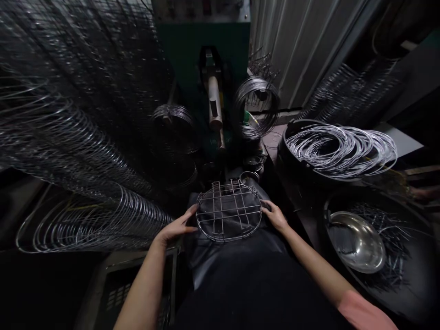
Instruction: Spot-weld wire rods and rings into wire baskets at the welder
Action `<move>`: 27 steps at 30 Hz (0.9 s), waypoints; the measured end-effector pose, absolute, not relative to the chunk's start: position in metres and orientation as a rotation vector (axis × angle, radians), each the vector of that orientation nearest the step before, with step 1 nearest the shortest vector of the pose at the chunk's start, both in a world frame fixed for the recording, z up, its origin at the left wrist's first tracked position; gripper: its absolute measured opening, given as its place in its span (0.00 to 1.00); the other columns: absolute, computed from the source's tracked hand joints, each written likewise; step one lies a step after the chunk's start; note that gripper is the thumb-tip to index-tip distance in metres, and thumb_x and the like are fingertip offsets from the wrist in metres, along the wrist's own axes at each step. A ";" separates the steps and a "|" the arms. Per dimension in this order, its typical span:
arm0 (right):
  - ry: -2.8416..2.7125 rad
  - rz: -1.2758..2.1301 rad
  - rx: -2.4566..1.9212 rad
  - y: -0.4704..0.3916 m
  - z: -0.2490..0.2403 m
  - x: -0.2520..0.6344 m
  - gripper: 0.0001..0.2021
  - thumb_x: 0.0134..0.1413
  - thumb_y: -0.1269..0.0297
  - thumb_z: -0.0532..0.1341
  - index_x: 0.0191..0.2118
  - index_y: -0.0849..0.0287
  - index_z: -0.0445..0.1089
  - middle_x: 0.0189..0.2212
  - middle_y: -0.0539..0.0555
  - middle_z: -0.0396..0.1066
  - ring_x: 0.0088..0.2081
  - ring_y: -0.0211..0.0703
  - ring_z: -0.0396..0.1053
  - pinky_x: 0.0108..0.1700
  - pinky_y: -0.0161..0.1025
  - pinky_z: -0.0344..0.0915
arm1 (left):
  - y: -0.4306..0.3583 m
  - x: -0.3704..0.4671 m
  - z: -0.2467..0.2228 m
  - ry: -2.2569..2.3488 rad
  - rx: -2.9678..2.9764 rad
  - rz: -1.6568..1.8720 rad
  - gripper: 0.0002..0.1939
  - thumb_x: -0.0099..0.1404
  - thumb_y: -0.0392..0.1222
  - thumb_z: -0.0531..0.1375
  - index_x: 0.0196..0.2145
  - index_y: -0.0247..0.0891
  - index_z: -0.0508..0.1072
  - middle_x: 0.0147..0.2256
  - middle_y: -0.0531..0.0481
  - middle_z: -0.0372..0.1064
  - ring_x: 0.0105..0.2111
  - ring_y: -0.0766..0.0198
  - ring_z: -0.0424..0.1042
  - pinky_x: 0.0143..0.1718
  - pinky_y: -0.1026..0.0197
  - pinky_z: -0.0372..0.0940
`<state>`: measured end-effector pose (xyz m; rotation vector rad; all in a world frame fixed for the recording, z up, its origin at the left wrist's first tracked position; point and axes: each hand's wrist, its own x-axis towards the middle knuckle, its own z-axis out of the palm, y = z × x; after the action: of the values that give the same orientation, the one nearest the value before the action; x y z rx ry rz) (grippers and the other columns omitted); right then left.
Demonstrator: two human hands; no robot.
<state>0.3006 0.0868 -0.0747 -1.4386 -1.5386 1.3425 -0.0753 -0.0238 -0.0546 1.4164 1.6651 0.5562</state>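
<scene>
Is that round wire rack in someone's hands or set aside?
In hand: the left hand and right hand hold the wire rack at opposite sides of its rim.

Above the round silver wire rack (228,211) there's open air, a hand could sweep right across it, but its two rims are taken, left hand (178,225) on one, right hand (274,214) on the other! Straight ahead, the way is blocked by a dark green metal machine (180,55) with a pale cylindrical arm (213,89) jutting forward, a coil of silver wire (256,85) crowding its right. Out left, no way through: a leaning stack of shiny wire hoops (134,213) walls off that flank, close to the left hand. On the right, a dark gap runs between the forearm and two wide black basins, the upper one (294,160) heaped with wire loops, the lower one (417,279) holding a polished steel bowl (360,243); reaching in from above looks open.
</scene>
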 end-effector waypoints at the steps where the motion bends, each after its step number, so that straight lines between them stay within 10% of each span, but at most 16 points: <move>1: -1.540 1.336 -1.437 0.087 -0.075 0.301 0.16 0.44 0.63 0.62 0.42 0.56 0.73 0.41 0.53 0.75 0.46 0.47 0.70 0.53 0.46 0.61 | -0.025 -0.072 -0.053 1.659 1.414 0.497 0.46 0.46 0.53 0.67 0.61 0.40 0.56 0.64 0.42 0.47 0.63 0.50 0.48 0.61 0.53 0.49; 5: -1.564 1.315 -1.433 0.088 -0.079 0.301 0.17 0.44 0.62 0.62 0.43 0.56 0.73 0.43 0.53 0.74 0.48 0.47 0.69 0.55 0.46 0.59 | -0.027 -0.051 -0.055 1.869 1.445 0.317 0.58 0.42 0.52 0.69 0.64 0.36 0.44 0.66 0.32 0.30 0.65 0.43 0.33 0.61 0.43 0.41; 18: -1.609 1.192 -1.478 0.085 -0.088 0.302 0.18 0.44 0.61 0.60 0.44 0.57 0.72 0.43 0.55 0.75 0.47 0.50 0.70 0.53 0.47 0.61 | -0.023 -0.024 -0.047 2.111 1.453 0.016 0.59 0.41 0.51 0.69 0.64 0.40 0.41 0.66 0.32 0.26 0.65 0.43 0.26 0.57 0.30 0.38; 27: -1.531 1.252 -1.343 0.093 -0.083 0.299 0.18 0.41 0.61 0.61 0.42 0.57 0.74 0.42 0.56 0.75 0.46 0.52 0.71 0.52 0.49 0.64 | -0.025 -0.032 -0.064 1.675 1.544 0.743 0.68 0.40 0.45 0.71 0.64 0.44 0.25 0.65 0.36 0.39 0.64 0.45 0.41 0.62 0.38 0.35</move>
<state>0.2993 0.0929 -0.0827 -1.3429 -1.5310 1.2523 -0.0318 -0.0247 -0.0635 1.5435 1.6748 0.7433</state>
